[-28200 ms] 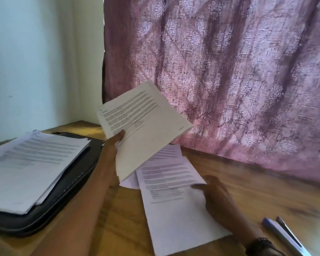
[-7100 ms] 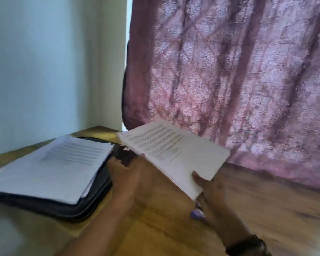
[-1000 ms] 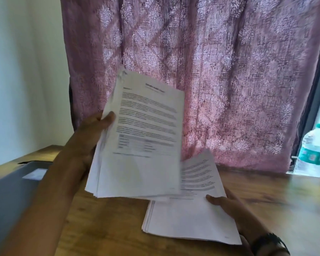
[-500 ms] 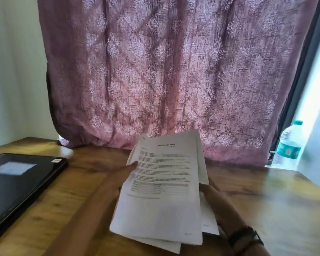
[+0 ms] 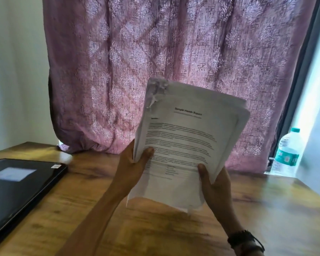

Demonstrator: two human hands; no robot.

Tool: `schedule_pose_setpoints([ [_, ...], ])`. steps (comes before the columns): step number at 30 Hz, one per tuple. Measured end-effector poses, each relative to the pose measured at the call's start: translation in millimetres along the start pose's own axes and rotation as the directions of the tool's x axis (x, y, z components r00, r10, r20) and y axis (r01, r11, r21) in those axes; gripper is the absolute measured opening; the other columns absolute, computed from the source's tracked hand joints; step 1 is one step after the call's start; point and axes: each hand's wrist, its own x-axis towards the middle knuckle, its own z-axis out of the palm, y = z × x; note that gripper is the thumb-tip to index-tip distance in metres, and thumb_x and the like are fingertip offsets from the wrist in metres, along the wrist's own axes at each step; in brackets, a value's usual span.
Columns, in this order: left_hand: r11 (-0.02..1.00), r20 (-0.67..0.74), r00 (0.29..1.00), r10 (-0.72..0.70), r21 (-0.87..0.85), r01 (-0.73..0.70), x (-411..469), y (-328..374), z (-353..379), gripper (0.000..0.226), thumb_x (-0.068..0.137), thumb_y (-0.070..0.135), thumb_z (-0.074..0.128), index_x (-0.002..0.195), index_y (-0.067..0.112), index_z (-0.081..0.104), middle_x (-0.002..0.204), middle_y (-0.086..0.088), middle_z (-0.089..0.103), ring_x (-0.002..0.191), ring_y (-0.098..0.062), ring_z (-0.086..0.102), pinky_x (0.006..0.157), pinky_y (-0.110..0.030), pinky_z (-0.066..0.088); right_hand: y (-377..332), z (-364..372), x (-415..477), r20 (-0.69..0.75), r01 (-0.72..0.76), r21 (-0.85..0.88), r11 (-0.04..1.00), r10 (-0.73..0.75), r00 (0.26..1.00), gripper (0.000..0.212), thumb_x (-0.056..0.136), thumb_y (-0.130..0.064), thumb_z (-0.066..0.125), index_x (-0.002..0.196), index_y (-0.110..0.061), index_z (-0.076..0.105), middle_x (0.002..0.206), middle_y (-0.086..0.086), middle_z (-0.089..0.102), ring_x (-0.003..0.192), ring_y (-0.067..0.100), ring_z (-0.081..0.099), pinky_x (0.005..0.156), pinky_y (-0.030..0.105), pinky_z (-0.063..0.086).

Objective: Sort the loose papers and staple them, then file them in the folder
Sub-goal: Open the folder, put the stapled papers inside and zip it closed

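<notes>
The left hand (image 5: 131, 169) and the right hand (image 5: 214, 183) each grip a side of the gathered papers (image 5: 188, 141), held upright above the middle of the table (image 5: 81, 209), so sorting looks about done, though blur hides any staple, and filing into the closed folder (image 5: 17, 185) at the left edge remains.

White papers (image 5: 185, 145), pink patterned curtain (image 5: 174, 61), black folder (image 5: 17, 191), seemingly teal-labelled bottle (image 5: 287, 154).
</notes>
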Motion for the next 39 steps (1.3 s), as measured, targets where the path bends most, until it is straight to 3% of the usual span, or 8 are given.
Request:
schedule_pose_setpoints([
  [11, 0.983, -0.153, 0.973, -0.172, -0.088, 0.160, -22.6, -43.4, 3.9, 0.035, 0.081, 0.035, 0.068, 0.114, 0.028, 0.059, 0.105, 0.010, 0.072, 0.095, -0.006, 0.068, 0.075, -0.023, 0.057, 34.1, -0.8, -18.1, 0.104, -0.180, -0.058, 0.982, 0.185, 0.977, 0.048, 0.089, -0.031, 0.062, 0.132, -0.015, 0.045, 0.118, 0.001, 0.066, 0.103, 0.008, 0.067, 0.078, 0.031, 0.060],
  [14, 0.981, -0.203, 0.961, -0.185, -0.098, 0.168, -25.9, -54.9, 4.2, 0.042, 0.080, 0.037, 0.072, 0.117, 0.022, 0.057, 0.108, 0.002, 0.070, 0.097, -0.012, 0.068, 0.079, -0.032, 0.058, 39.4, 4.2, -21.7, 0.091, -0.194, -0.090, 0.977, 0.203, 0.975, 0.042, 0.091, -0.034, 0.056, 0.128, -0.019, 0.043, 0.116, 0.000, 0.064, 0.096, 0.000, 0.065, 0.071, 0.019, 0.056],
  [18, 0.993, -0.282, 0.952, -0.118, -0.054, 0.107, -24.4, -47.9, 8.5, 0.037, 0.082, 0.024, 0.071, 0.109, 0.010, 0.051, 0.098, 0.004, 0.066, 0.087, -0.001, 0.067, 0.066, -0.014, 0.054, 35.0, 3.3, -21.8, 0.014, -0.187, -0.111, 0.976, 0.190, 0.982, 0.030, 0.095, -0.032, 0.052, 0.122, -0.021, 0.045, 0.112, -0.004, 0.064, 0.095, -0.001, 0.065, 0.072, 0.020, 0.057],
  [22, 0.985, -0.159, 0.973, -0.168, 0.009, 0.171, -33.8, -58.5, 16.1, 0.033, 0.092, 0.029, 0.057, 0.119, 0.020, 0.042, 0.108, 0.015, 0.058, 0.091, 0.012, 0.059, 0.079, -0.014, 0.053, 40.7, 0.3, -22.9, 0.010, -0.169, -0.219, 0.961, 0.175, 0.985, 0.031, 0.095, -0.028, 0.054, 0.118, -0.014, 0.039, 0.111, -0.008, 0.058, 0.093, -0.004, 0.063, 0.065, 0.011, 0.052],
  [29, 0.935, -0.024, 0.964, -0.264, 0.239, 0.262, -39.2, -74.3, 8.4, 0.024, 0.090, 0.016, 0.064, 0.110, 0.025, 0.055, 0.103, 0.015, 0.063, 0.095, -0.003, 0.061, 0.082, -0.025, 0.051, 54.4, -16.3, -30.4, 0.058, -0.327, -0.434, 0.840, 0.389, 0.920, 0.035, 0.092, -0.019, 0.063, 0.122, -0.017, 0.045, 0.108, -0.008, 0.056, 0.099, 0.013, 0.058, 0.064, 0.011, 0.048],
  [32, 0.903, 0.052, 0.918, -0.394, 0.209, 0.376, -53.2, -68.2, 17.9, 0.026, 0.090, 0.019, 0.065, 0.115, 0.023, 0.057, 0.103, 0.012, 0.065, 0.096, -0.009, 0.063, 0.079, -0.024, 0.053, 47.9, -27.1, -45.1, 0.039, -0.382, -0.522, 0.762, 0.469, 0.882, 0.039, 0.093, -0.023, 0.061, 0.128, -0.011, 0.049, 0.116, 0.001, 0.057, 0.108, 0.020, 0.057, 0.085, 0.029, 0.051],
  [35, 0.891, 0.085, 0.894, -0.440, 0.166, 0.422, -73.6, -57.7, 37.0, 0.024, 0.089, 0.020, 0.066, 0.112, 0.021, 0.059, 0.101, 0.012, 0.066, 0.092, -0.005, 0.063, 0.071, -0.015, 0.050, 32.0, -49.0, -61.0, -0.081, -0.444, -0.582, 0.682, 0.494, 0.866, 0.039, 0.091, -0.025, 0.062, 0.124, -0.007, 0.054, 0.116, 0.009, 0.061, 0.102, 0.028, 0.062, 0.081, 0.045, 0.056],
  [39, 0.889, 0.210, 0.866, -0.455, 0.163, 0.428, -108.4, -35.9, 67.1, 0.026, 0.090, 0.024, 0.065, 0.115, 0.020, 0.059, 0.106, 0.008, 0.066, 0.096, -0.007, 0.064, 0.077, -0.019, 0.052, -3.1, -94.0, -95.8, -0.211, -0.487, -0.632, 0.603, 0.471, 0.856, 0.039, 0.091, -0.022, 0.062, 0.126, -0.007, 0.057, 0.122, 0.012, 0.063, 0.105, 0.029, 0.061, 0.081, 0.028, 0.048],
])
